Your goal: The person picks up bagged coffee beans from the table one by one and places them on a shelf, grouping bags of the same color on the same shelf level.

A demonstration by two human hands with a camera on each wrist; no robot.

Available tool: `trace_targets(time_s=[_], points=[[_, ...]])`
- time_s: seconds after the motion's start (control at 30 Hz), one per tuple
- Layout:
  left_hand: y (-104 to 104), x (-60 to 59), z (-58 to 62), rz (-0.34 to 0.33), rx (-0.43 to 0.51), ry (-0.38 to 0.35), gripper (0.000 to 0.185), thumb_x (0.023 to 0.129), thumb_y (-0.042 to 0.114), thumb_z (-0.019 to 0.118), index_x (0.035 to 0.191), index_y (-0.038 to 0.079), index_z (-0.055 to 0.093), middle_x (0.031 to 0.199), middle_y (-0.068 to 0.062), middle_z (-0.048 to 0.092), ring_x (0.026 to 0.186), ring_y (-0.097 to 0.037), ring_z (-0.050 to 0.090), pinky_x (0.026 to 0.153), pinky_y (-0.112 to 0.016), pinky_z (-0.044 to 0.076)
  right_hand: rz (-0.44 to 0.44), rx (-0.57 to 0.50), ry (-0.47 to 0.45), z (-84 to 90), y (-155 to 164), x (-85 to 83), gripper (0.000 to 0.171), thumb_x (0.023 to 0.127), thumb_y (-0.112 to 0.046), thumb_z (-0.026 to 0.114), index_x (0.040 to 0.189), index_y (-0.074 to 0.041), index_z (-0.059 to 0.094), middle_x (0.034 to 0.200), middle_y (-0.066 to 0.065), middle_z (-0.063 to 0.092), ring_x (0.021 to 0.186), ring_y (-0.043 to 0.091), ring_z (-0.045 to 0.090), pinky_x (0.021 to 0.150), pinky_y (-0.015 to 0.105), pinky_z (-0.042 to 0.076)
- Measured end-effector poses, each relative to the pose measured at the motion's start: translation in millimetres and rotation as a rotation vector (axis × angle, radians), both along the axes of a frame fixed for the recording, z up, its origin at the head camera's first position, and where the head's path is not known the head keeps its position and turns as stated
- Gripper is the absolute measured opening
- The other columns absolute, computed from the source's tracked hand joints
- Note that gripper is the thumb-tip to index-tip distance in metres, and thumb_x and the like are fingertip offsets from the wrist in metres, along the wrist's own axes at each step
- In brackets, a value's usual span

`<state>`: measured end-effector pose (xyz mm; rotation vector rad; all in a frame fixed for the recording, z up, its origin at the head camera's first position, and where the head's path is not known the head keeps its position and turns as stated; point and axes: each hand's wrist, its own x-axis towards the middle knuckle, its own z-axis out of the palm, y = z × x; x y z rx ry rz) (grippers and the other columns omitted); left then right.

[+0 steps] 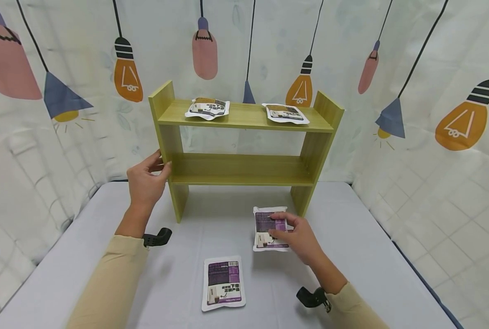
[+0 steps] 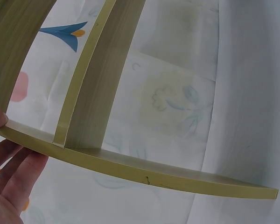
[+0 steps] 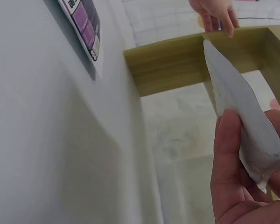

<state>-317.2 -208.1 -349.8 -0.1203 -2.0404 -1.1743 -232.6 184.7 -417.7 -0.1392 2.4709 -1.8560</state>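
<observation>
My right hand pinches a white-edged packet with a purple and white label, held above the table in front of the shelf's right part. Seen edge-on in the right wrist view, the packet looks plump, with the thumb on one face and fingers on the other. My left hand grips the left side panel of a yellow-green wooden shelf. In the left wrist view the thumb is inside that panel and the fingers are outside. A second purple-labelled packet lies flat on the table.
Two brown-and-white labelled packets, a left one and a right one, lie on the shelf's top board. A white cloth covers the table. Behind the shelf hangs a curtain printed with lamps.
</observation>
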Motion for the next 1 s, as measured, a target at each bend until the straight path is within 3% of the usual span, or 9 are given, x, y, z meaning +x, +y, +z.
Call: trace_targets(time_s=[0.33,0.53,0.8,1.0], points=[[0.8,2.1,1.9,-0.003,-0.004,0.008,0.044,0.096,0.021,0.07,0.139,0.022,0.065,0.117,-0.013,0.077,0.098,-0.032,0.076,0.073,-0.001,0.046,-0.001,-0.048,0.013,12.1,5.9,-8.2,0.038,0.089,-0.009,0.077,0.126,-0.011,0.07,0.133,0.019,0.062,0.093,0.023,0.069,0.075,0.029,0.063],[-0.1,1.7,1.7,-0.005,-0.005,0.02,0.043,0.095,0.021,0.071,0.139,0.021,0.066,0.117,-0.012,0.077,0.097,-0.031,0.077,0.076,-0.005,0.05,0.019,-0.126,0.036,20.3,10.4,-15.4,0.041,0.087,-0.006,0.079,0.126,-0.005,0.068,0.126,0.021,0.063,0.095,0.023,0.069,0.075,0.029,0.063],[-0.5,0.7,-0.7,-0.009,0.002,0.028,0.043,0.095,0.019,0.07,0.138,0.02,0.066,0.116,-0.013,0.077,0.096,-0.032,0.076,0.072,-0.002,0.046,-0.005,-0.097,0.063,32.1,14.7,-23.9,0.036,0.088,-0.012,0.08,0.122,-0.007,0.071,0.12,0.017,0.063,0.095,0.024,0.068,0.076,0.027,0.062],[0.1,1.4,0.3,-0.005,-0.004,0.018,0.043,0.096,0.02,0.07,0.139,0.02,0.066,0.117,-0.014,0.077,0.097,-0.032,0.076,0.073,-0.001,0.046,0.006,-0.115,0.045,39.8,17.4,-32.2,0.04,0.089,-0.01,0.077,0.128,-0.004,0.068,0.124,0.018,0.06,0.1,0.023,0.066,0.08,0.025,0.061]])
